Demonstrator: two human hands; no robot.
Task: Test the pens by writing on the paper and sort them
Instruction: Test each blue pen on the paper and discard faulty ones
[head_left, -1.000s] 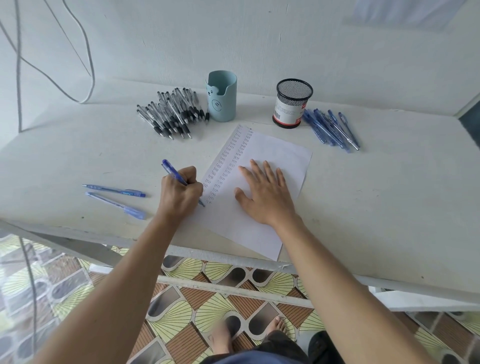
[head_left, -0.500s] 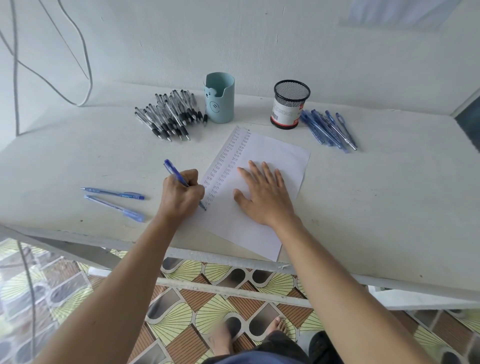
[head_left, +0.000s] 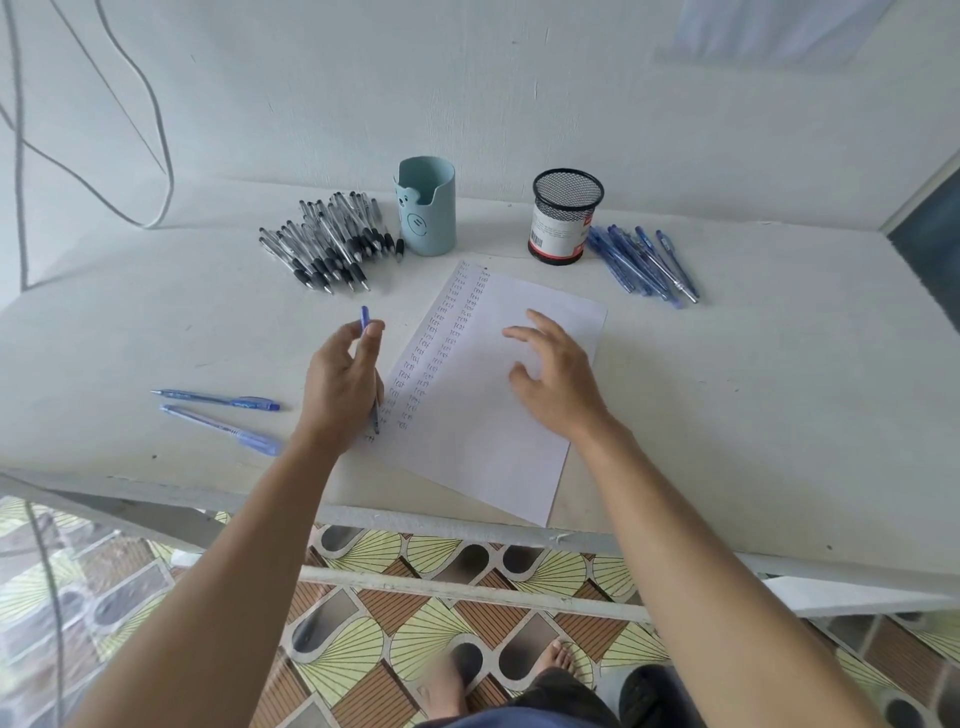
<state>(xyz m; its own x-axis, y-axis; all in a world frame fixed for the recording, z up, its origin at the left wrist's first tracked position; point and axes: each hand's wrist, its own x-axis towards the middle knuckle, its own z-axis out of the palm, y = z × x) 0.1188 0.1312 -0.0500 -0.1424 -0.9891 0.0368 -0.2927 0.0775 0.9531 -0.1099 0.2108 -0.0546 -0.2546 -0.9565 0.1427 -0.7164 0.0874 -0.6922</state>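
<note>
A white paper (head_left: 498, 415) with columns of small handwritten words lies on the white table (head_left: 753, 395). My left hand (head_left: 340, 382) holds a blue pen (head_left: 365, 318) lifted off the sheet's left edge, tip pointing down toward the paper. My right hand (head_left: 558, 379) hovers just above the paper, fingers spread and loosely bent, holding nothing. Two blue pens (head_left: 223, 413) lie left of my left hand. A pile of black pens (head_left: 327, 241) sits beside a light blue cup (head_left: 428, 208). Several blue pens (head_left: 644, 265) lie right of a black mesh cup (head_left: 566, 215).
The table's front edge (head_left: 467, 525) runs just below the paper, with a patterned tiled floor (head_left: 415, 623) and bare feet beneath. Grey cables (head_left: 156, 156) hang on the wall at the back left. A wall closes the back of the table.
My left hand has stopped writing and raised the pen off the paper. My right hand has lifted from lying flat on the sheet.
</note>
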